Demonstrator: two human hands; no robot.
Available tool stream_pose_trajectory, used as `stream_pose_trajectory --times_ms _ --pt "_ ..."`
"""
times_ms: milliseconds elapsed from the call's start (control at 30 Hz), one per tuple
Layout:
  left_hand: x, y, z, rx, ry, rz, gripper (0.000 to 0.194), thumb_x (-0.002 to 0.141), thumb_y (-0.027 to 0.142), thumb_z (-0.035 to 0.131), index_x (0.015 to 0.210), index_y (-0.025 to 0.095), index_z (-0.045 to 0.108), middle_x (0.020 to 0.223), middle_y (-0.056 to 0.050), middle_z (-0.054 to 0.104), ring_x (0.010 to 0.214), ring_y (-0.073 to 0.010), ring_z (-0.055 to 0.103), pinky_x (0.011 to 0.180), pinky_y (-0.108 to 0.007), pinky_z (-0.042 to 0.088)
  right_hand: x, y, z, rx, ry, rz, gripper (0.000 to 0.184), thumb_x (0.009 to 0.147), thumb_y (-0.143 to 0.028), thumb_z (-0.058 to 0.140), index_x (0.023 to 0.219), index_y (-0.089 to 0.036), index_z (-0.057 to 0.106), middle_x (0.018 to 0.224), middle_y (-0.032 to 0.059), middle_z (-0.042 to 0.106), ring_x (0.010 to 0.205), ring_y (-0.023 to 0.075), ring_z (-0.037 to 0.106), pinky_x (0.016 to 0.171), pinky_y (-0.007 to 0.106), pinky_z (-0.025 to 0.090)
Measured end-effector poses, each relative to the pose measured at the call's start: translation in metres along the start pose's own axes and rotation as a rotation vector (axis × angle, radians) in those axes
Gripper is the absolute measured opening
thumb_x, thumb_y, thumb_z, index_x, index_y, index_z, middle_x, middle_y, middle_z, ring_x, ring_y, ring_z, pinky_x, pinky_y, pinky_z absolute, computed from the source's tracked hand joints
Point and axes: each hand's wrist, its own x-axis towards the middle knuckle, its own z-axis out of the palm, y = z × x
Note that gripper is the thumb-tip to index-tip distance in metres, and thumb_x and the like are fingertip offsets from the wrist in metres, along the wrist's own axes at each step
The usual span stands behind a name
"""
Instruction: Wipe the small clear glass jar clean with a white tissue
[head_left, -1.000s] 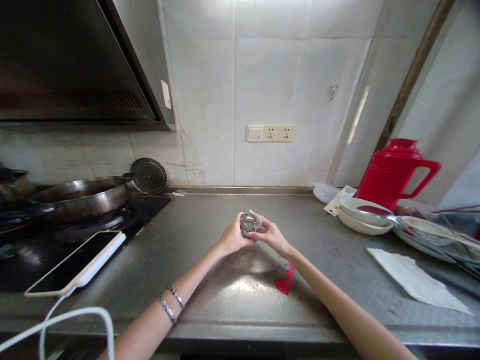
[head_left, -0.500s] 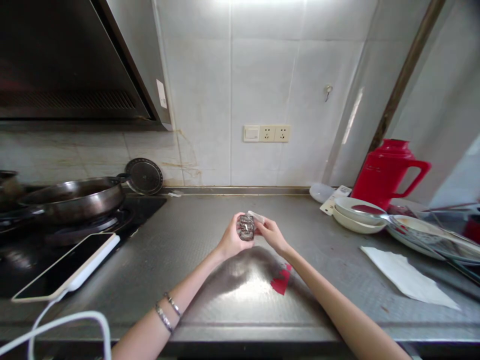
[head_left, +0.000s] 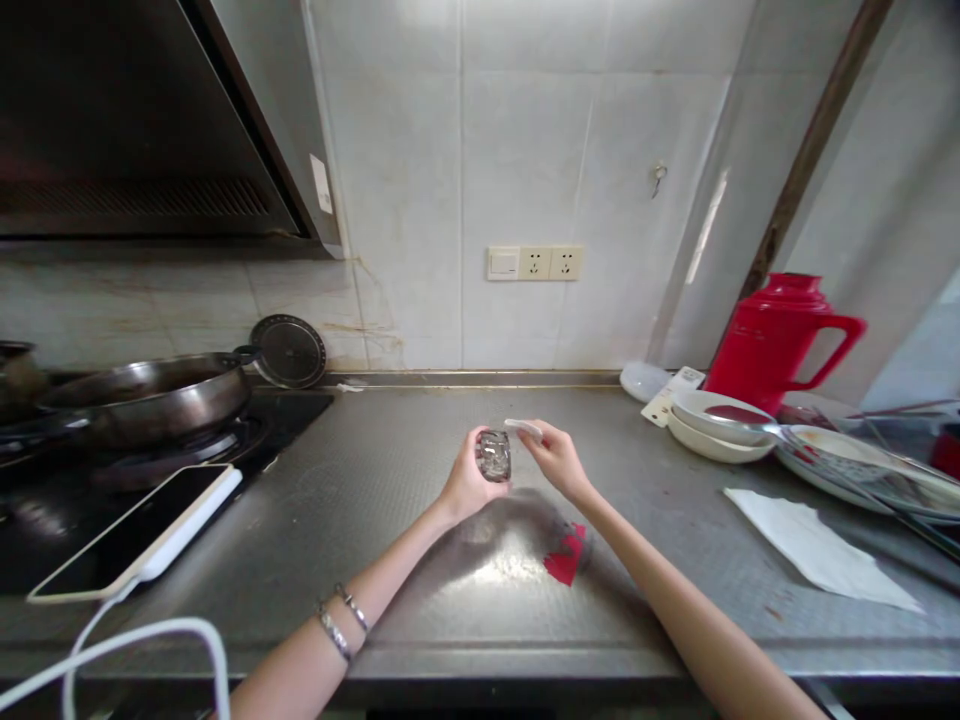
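My left hand [head_left: 466, 487] is closed around a small clear, shiny container [head_left: 494, 455], held up over the steel counter [head_left: 420, 520]. Just to its right, my right hand [head_left: 559, 462] pinches a small white flat piece [head_left: 523, 428], like a lid or seal, lifted slightly clear of the container. Both hands hover above the middle of the counter. A red scrap [head_left: 564, 559] lies on the counter under my right forearm.
On the left, a pan [head_left: 142, 400] sits on the stove and a phone [head_left: 131, 530] with a white cable lies nearby. At right stand a red jug [head_left: 780, 335], stacked bowls and plates [head_left: 720, 425], and a white napkin [head_left: 814, 548].
The white piece has come away from the container: my right hand has drawn it up and to the right, opening a gap between the two hands.
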Motion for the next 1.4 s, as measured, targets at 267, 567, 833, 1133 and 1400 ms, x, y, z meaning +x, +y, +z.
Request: stream_pose_trajectory --times_ms 267,567,833,1133,1400 --pt "-0.002 -0.006 0.000 0.005 0.006 0.004 0.082 0.052 0.007 0.076 0.123 0.019 0.038 0.123 -0.012 0.054 0.108 -0.0240 0.058 0.096 -0.038 0.046 -0.003 -0.007 0.004 -0.085 0.096 -0.145 0.020 0.088 -0.033 0.055 0.094 -0.023 0.071 0.095 0.0057 0.073 0.096 0.0232 0.066 0.087 0.039 0.051" --pt "-0.003 -0.014 0.000 0.004 0.043 0.062 0.080 0.050 0.003 0.073 0.121 0.020 0.039 0.121 -0.010 0.054 0.109 -0.0244 0.056 0.095 -0.037 0.043 -0.007 -0.009 0.007 -0.256 -0.081 -0.409 0.035 0.085 -0.008 0.046 0.108 -0.024 0.068 0.104 0.0054 0.073 0.103 0.0213 0.067 0.095 0.043 0.052" --pt "0.001 -0.023 -0.002 -0.023 0.119 0.045 0.078 0.048 0.003 0.070 0.118 0.020 0.040 0.115 -0.008 0.055 0.105 -0.0216 0.056 0.093 -0.034 0.042 -0.008 -0.026 0.007 -0.463 -0.190 -0.572 0.047 0.084 -0.001 0.036 0.124 -0.018 0.051 0.108 0.0091 0.070 0.102 0.0191 0.067 0.102 0.046 0.048" --pt "0.003 -0.029 -0.005 -0.025 0.132 0.038 0.080 0.049 0.003 0.070 0.120 0.020 0.039 0.117 -0.009 0.056 0.105 -0.0231 0.057 0.091 -0.036 0.043 0.004 -0.029 0.018 -0.402 -0.128 -0.355 0.031 0.089 -0.008 0.043 0.107 -0.019 0.065 0.111 0.0109 0.070 0.108 0.0230 0.065 0.096 0.041 0.052" --pt "0.000 -0.023 -0.004 -0.096 0.120 0.018 0.077 0.047 0.003 0.072 0.116 0.022 0.042 0.110 -0.005 0.058 0.099 -0.0209 0.058 0.086 -0.032 0.045 -0.015 -0.034 0.015 -0.345 -0.126 -0.363 0.036 0.089 -0.007 0.042 0.115 -0.022 0.062 0.101 0.0059 0.073 0.101 0.0204 0.068 0.098 0.039 0.050"
